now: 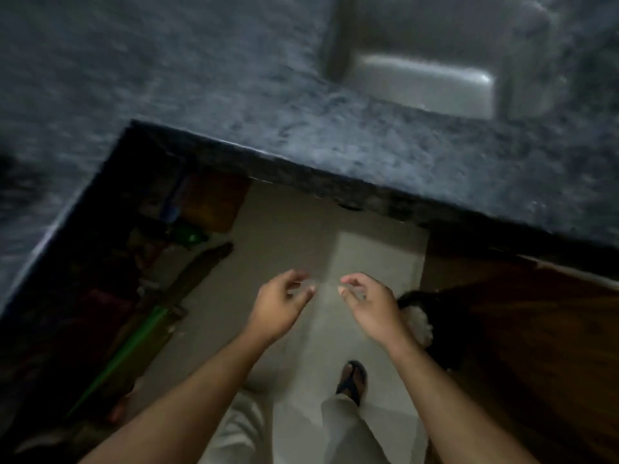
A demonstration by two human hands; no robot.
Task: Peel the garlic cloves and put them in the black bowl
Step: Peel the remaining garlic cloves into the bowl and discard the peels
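Note:
The picture is blurred by motion. My left hand (279,306) and my right hand (366,304) hang side by side over the pale floor, below the counter's edge. The fingers of both are loosely curled, and I see nothing held in either. No garlic cloves show clearly anywhere. Just behind my right wrist, low down, sits a dark rounded object with something white in it (418,318); I cannot tell whether it is the black bowl.
A dark speckled stone counter (234,95) wraps round the left and far sides. A steel sink (432,85) is set into it at upper right. A green-handled tool (134,349) leans under the counter at left, and a brown cabinet door (536,329) stands at right.

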